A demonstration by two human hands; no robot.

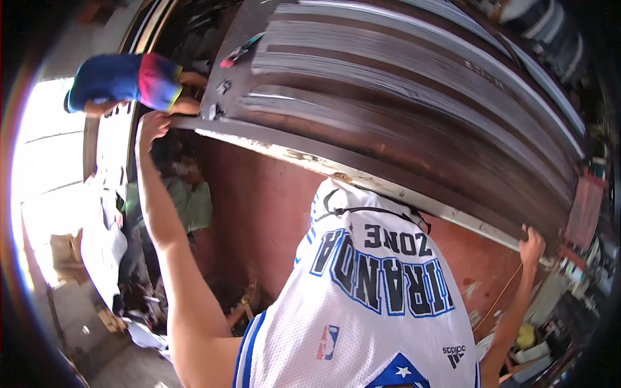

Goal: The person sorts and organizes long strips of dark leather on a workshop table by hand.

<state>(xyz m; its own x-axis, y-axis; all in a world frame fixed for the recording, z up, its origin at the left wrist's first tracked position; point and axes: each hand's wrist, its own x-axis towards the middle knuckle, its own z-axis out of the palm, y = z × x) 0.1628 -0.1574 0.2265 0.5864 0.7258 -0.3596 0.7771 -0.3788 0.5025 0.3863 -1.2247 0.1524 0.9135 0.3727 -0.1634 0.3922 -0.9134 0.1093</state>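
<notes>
Weight is seemingly being shared across a wide stance: the left hand (152, 126) is curling over the left end of the steel rail (310, 158), the right hand (532, 244) is clamping its right stretch. The rail is running between a red-brown panel (259, 213) and stacked metal sheets (401, 84). A co-worker (123, 84) in blue is leaning at the left corner. Clutter is crowding the sunlit workshop's concrete floor (77, 323).
</notes>
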